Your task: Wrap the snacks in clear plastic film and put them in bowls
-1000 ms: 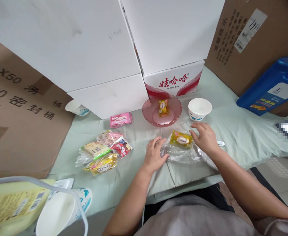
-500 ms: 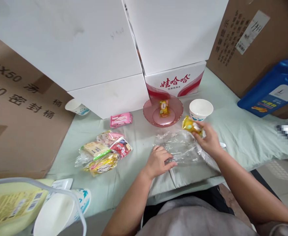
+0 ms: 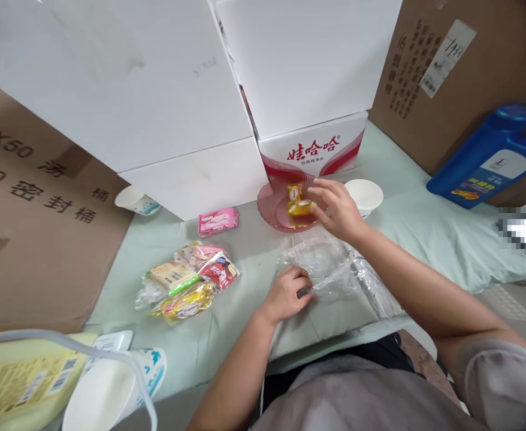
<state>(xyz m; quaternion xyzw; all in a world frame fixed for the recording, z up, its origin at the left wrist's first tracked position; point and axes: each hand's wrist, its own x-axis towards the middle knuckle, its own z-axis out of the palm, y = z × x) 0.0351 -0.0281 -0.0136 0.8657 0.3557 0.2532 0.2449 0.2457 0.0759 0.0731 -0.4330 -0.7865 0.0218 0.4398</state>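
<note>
A pink ribbed glass bowl [image 3: 267, 209] holds two yellow-wrapped snacks, a small upright one [image 3: 295, 193] and one lying in front of it [image 3: 302, 208]. Over the bowl's right rim is my right hand [image 3: 337, 209], fingers spread and holding nothing. Its fingertips come close to the front snack. My left hand [image 3: 290, 293] rests on the cloth, its curled fingers and thumb pinching the left edge of a crumpled clear plastic bag [image 3: 330, 266]. Part of that bag passes under my right forearm.
Left of the bowl lie a pink snack pack [image 3: 218, 221] and a pile of wrapped snacks [image 3: 186, 278]. Behind my right hand stands a paper bowl [image 3: 366, 194]. White cartons [image 3: 191, 179] wall the back; a blue bottle [image 3: 487, 158] leans at right; another paper bowl [image 3: 105, 389] sits front left.
My right hand has moved left and away from me to the pink bowl and let go of the yellow snack there. My left hand's fingers have curled in on the bag.
</note>
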